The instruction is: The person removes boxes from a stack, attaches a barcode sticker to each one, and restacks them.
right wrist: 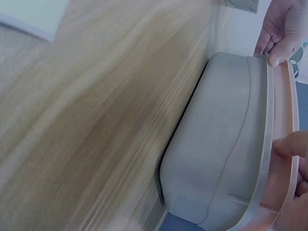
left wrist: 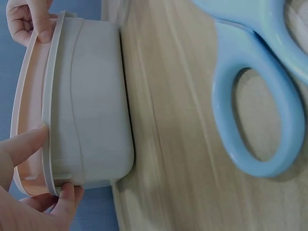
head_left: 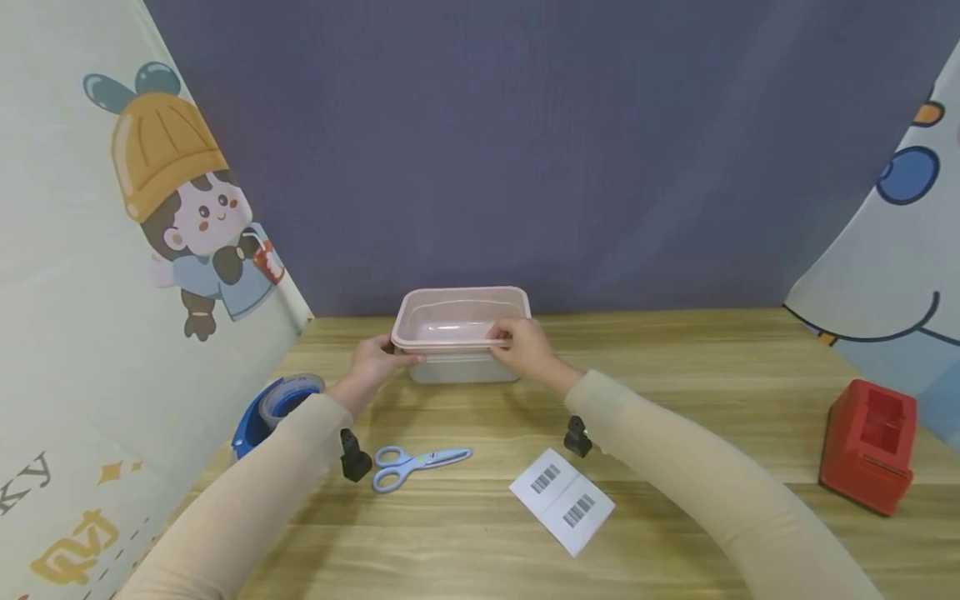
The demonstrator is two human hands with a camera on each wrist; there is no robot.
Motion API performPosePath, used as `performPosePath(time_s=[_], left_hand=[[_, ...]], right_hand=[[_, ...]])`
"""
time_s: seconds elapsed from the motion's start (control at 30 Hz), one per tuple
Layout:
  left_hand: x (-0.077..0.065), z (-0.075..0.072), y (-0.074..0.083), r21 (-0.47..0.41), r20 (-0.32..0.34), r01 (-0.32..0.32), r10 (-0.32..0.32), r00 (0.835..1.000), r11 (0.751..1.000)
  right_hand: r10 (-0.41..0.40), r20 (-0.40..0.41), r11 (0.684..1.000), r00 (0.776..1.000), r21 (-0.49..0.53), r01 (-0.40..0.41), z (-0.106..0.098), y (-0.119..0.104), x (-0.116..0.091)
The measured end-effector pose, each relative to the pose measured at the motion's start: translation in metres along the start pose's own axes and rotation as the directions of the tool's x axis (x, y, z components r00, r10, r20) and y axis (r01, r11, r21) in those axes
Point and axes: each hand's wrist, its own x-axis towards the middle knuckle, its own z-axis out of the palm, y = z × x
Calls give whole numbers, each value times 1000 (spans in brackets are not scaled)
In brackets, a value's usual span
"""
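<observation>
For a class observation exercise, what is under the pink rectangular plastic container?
Beneath the pink container is a grey rectangular plastic container; its interior is covered and cannot be seen.

Small screened-off tabletop workspace, wood-grain table [head_left: 675,375], dark backdrop [head_left: 525,150], cartoon-printed side panels [head_left: 60,333]

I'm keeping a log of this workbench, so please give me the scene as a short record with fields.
Left grip: pinches the grey box by its rim, left end
Right grip: pinches the near wall of the pink box
Boxes: pink set partly inside grey, pink rim higher
Surface: wooden table
Scissors: lying flat, blades pointing right
Paper: white, two barcodes, right of the scissors
Far left: tape roll, blue object
Far right: red holder
</observation>
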Motion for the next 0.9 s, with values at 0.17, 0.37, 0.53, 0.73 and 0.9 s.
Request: performPosePath(time_s=[0.17, 0.37, 0.53, 0.73, 0.9], left_hand=[[1, -1, 2, 29, -12, 43, -42, 999, 999], [-1, -2, 3, 33, -15, 49, -48, 999, 998], [-2, 0, 4, 22, -13, 54, -53, 998, 998], [-2, 2, 4, -3, -24, 56, -56, 998, 998], [-2, 3, 3, -60, -19, 59, -60, 998, 996]], right_hand=[[-3, -1, 1000, 1000, -9, 3, 1, 0, 0], [5, 7, 1000, 1000, -19, -5, 1, 1, 1], [17, 13, 1000, 1000, -11, -17, 1, 0, 2], [11, 11, 1000, 1000, -7, -11, -2, -5, 4], [-32, 4, 999, 999, -30, 32, -5, -10, 6]])
